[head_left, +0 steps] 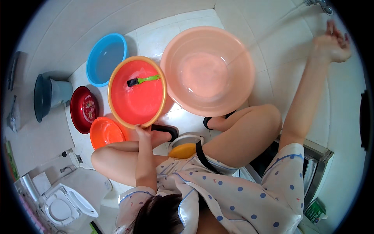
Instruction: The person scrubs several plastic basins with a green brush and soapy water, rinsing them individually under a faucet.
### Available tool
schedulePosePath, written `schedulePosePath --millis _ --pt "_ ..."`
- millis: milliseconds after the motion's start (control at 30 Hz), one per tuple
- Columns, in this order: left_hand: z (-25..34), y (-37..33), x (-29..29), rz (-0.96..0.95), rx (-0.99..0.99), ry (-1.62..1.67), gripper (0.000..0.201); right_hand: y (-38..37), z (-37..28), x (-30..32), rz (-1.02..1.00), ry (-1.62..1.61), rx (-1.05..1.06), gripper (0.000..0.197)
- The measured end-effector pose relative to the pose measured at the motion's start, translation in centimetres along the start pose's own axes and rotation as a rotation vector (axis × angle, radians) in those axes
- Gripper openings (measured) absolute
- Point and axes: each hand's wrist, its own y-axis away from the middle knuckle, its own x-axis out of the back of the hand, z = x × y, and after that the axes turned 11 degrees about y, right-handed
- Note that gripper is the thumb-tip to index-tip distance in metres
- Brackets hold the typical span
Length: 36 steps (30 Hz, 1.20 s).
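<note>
My left hand [143, 132] grips the near rim of a red basin [136, 105] with a yellow-orange edge. Inside it lies a brush [143, 80] with a bright green handle and a dark head. At the far right my right arm is stretched out, and my right hand [336, 45] is raised just below a metal tap [323, 7]. Its fingers are slightly blurred but look apart, with nothing seen in them. A thin stream of water runs from beside the tap into a large peach-pink basin [171, 91], which touches the red one.
A blue basin [93, 70], a dark red basin [76, 115] and an orange basin [95, 136] stand on the left. Beyond them, a grey-blue bucket [60, 91] rests near the wall. A toilet [62, 204] is at the lower left. A yellow object [182, 151] lies between my legs.
</note>
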Motion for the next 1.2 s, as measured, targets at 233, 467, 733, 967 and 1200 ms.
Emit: schedulePosePath --millis 233,467,733,967,1200 --pt "-0.2 -1.1 0.8 0.098 -0.011 -0.029 0.026 9.5 9.8 6.9 0.085 0.505 -0.873 0.035" --pt "2.2 -2.8 0.8 0.289 -0.441 -0.017 0.038 11.1 13.7 10.5 -0.161 0.842 -1.159 0.038" --pt "3.6 -0.7 -0.7 0.372 -0.705 -0.469 0.038 12.2 16.6 12.7 -0.377 0.973 -1.359 0.037" --pt "2.6 -4.1 -2.7 0.115 -1.182 -1.463 0.049 13.3 17.3 12.5 -0.568 0.853 -1.371 0.04" --pt "-4.3 -7.8 -10.5 -0.159 -0.074 -1.106 0.051 13.9 17.7 13.6 -0.564 0.8 -1.449 0.039"
